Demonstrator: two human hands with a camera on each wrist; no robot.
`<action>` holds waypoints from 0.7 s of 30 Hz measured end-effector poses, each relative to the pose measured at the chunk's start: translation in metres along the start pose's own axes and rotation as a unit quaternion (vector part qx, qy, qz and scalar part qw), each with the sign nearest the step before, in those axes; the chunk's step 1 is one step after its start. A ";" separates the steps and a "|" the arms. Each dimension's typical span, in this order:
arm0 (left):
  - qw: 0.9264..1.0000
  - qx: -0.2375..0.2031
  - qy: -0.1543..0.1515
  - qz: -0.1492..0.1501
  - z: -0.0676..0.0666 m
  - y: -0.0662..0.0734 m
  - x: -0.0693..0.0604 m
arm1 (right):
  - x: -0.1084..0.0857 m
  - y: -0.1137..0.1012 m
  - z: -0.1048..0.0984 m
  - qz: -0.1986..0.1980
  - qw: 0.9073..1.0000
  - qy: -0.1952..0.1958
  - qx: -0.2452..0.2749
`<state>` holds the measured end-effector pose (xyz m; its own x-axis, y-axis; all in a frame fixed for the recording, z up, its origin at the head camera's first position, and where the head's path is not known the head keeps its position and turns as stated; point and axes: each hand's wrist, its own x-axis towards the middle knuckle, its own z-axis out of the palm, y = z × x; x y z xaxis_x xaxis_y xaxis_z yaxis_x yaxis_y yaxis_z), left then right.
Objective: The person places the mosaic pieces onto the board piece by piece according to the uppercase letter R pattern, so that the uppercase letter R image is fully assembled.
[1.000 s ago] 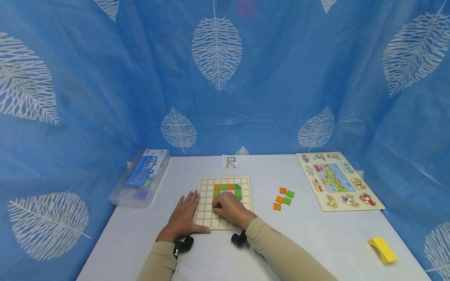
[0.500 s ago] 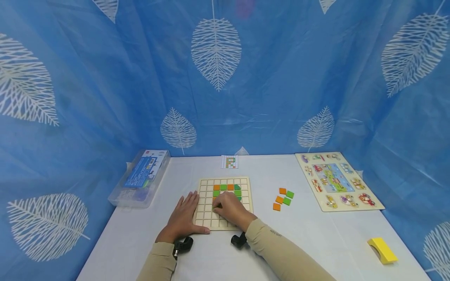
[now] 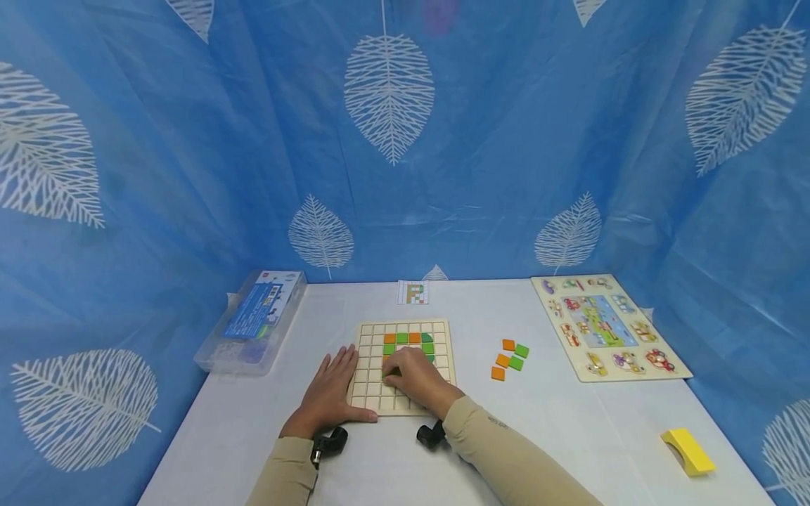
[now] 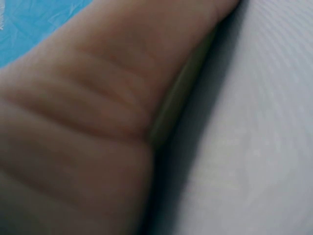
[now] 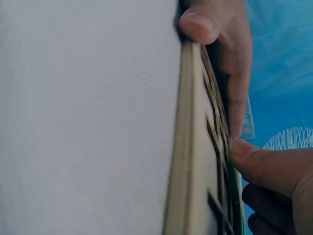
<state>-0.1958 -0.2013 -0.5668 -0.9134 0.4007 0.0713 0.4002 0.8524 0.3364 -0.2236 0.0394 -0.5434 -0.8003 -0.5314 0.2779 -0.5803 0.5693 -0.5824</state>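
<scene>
Well, from the head view, my left hand (image 3: 329, 393) lies flat with its fingers spread along the left side of a square, pale wooden grid board (image 3: 373, 388), thumb out across its near edge. My right hand (image 3: 418, 376) is over the middle of the board, thumb and fingertips pinching a small green tile (image 3: 383, 376), mostly hidden. Beyond it, orange and green square tiles fill some cells, with a dark green rounded-corner tile (image 3: 427, 337) ending the far row. To the right, on the white-covered table (image 3: 380, 471), three loose orange square tiles (image 3: 509, 345) and two loose green square tiles (image 3: 522, 351) lie grouped. Past the board sits a small white printed pattern card (image 3: 413, 292); a clear plastic box with a blue label (image 3: 253, 327) stands far left, a wooden picture puzzle (image 3: 612, 376) far right, and a yellow arch-shaped block (image 3: 690, 451) nearer me on that side.

From the left wrist, blurred skin fills much of the view, against the board's edge; I cannot tell the fingers apart.

From the right wrist, my right thumb meets a green edge at the board's surface, fingers curled behind, while my left thumb presses the corner.
</scene>
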 end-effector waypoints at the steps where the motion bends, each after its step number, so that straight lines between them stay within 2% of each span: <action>1: 1.000 0.000 0.000 0.000 0.000 0.000 0.000 | -0.001 0.000 0.000 0.002 1.000 0.000 0.000; 7: 1.000 -0.003 0.005 0.007 0.000 0.000 0.000 | -0.006 0.001 -0.007 0.015 1.000 0.003 0.005; 14: 1.000 -0.005 0.011 0.011 0.000 0.000 -0.001 | -0.013 0.009 -0.013 0.009 0.999 0.032 0.017; 21: 1.000 0.001 -0.003 -0.005 0.000 0.001 0.000 | -0.021 0.018 -0.024 -0.002 0.998 0.055 0.019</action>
<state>-0.1953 -0.2003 -0.5660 -0.9170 0.3940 0.0613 0.3908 0.8572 0.3354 -0.2213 0.0754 -0.5418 -0.8104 -0.4605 0.3622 -0.5799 0.5420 -0.6083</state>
